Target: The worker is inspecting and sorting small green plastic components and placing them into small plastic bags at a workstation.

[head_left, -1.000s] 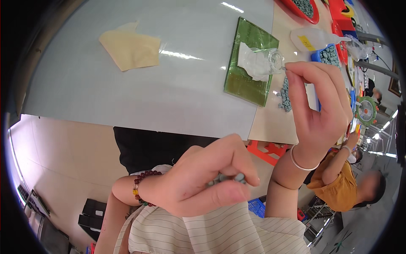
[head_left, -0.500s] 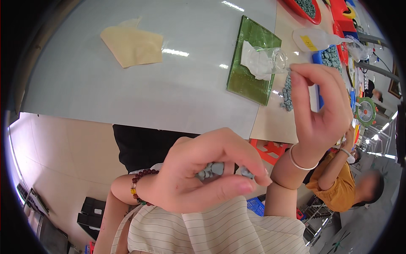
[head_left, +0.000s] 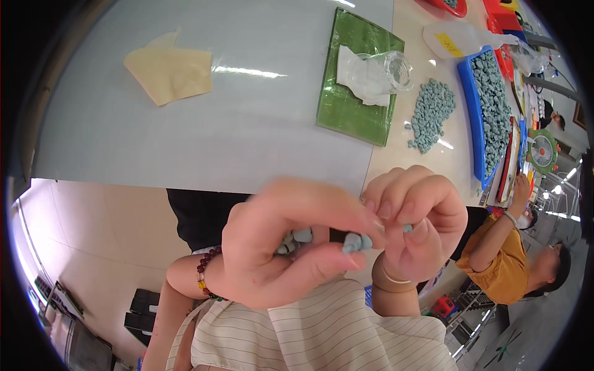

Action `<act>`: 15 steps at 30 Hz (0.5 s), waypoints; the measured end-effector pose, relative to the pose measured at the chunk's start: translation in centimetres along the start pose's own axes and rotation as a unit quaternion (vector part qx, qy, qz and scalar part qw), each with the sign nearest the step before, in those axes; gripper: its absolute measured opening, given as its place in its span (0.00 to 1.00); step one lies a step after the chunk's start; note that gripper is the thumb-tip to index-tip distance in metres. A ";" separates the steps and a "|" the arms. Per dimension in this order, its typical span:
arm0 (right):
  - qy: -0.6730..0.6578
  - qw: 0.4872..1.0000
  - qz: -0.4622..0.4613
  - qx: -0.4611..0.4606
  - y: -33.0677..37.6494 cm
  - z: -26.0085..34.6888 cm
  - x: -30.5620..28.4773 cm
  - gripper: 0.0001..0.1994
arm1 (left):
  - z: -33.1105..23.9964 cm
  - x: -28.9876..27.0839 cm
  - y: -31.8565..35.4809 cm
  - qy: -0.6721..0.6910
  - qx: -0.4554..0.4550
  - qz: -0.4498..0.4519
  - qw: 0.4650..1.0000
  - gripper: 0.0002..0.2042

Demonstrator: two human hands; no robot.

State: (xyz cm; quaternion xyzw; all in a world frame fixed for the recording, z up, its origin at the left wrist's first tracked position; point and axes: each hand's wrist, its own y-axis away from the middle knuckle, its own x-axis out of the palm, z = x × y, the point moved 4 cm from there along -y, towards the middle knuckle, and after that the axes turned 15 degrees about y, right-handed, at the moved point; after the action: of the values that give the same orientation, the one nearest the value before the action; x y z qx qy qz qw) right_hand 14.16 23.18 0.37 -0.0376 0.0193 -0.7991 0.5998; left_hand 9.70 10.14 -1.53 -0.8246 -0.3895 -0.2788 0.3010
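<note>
My left hand (head_left: 266, 260) is curled over several blue-green stones (head_left: 302, 235) in its palm. Between its thumb and forefinger tips it pinches more blue-green stones (head_left: 356, 243). Close beside those fingertips, my right hand (head_left: 427, 207) is closed, with a small blue-green stone (head_left: 407, 229) between thumb and finger. Beyond the hands lies a loose heap of blue-green stones (head_left: 433, 114). A clear glass cup (head_left: 396, 71) rests tipped on a folded white tissue (head_left: 371, 98) on a green glass plate (head_left: 352, 120).
A blue tray (head_left: 479, 151) full of stones stands at the right, near a translucent squeeze bottle (head_left: 455, 40) and a red bowl (head_left: 455, 6). A yellowish cloth (head_left: 173, 74) lies on the grey table mat (head_left: 260, 136). Farther right sit a co-worker (head_left: 501, 260) and a green fan (head_left: 543, 151).
My right hand has come back from beside the glass cup to my left fingertips. The stones at the left fingertips now show more plainly. The view has shifted slightly.
</note>
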 end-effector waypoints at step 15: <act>0.339 0.924 -0.002 -0.180 0.5 2.6 0.3 0.14 | 0.5 -0.2 0.7 0.037 -0.049 -0.056 0.997 0.12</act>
State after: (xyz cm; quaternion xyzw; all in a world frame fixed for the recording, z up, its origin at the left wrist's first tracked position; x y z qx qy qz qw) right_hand 14.78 22.78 2.96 0.1279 0.3647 -0.7485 0.5389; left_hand 10.23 10.04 -2.20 -0.8047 -0.4091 -0.3442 0.2581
